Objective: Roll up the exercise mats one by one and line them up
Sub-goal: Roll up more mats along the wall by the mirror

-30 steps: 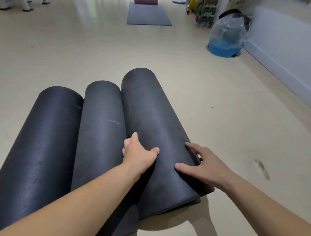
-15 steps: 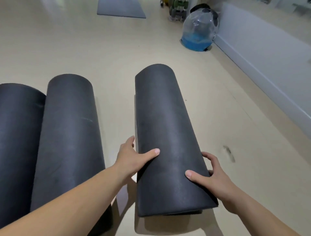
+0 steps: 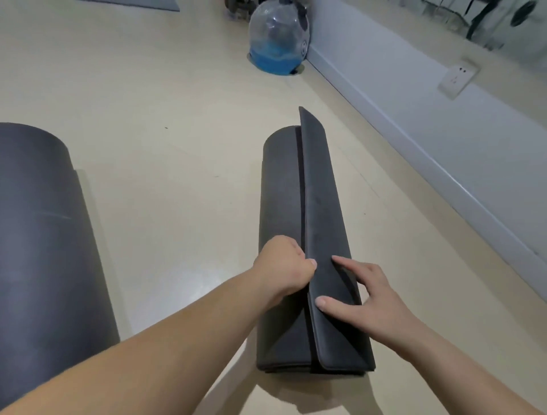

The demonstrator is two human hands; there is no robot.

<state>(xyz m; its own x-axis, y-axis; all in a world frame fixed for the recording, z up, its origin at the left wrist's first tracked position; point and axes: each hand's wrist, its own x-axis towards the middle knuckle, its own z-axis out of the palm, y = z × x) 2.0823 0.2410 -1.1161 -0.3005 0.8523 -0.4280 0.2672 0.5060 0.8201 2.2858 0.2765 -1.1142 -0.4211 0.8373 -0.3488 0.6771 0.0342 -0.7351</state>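
A dark rolled exercise mat [image 3: 281, 189] lies on the floor in the centre, its loose outer flap [image 3: 322, 207] lifted along the top. My left hand [image 3: 284, 266] grips the flap's edge with curled fingers near the roll's near end. My right hand [image 3: 370, 293] rests on the flap with spread fingers, thumb pressing on its top face. Another rolled dark mat [image 3: 38, 237] lies at the far left, well apart from the centre one.
A clear water-filled ball with blue liquid [image 3: 276, 44] sits by the grey baseboard [image 3: 414, 142] along the right wall. A wall socket [image 3: 457, 77] is above it. A flat grey mat's edge [image 3: 142, 3] shows at the top. Beige floor [image 3: 177, 148] lies between the rolls.
The centre roll has moved right, away from the other rolls. Its outer flap has come up; my left hand now grips that flap, and my right hand has shifted onto it.
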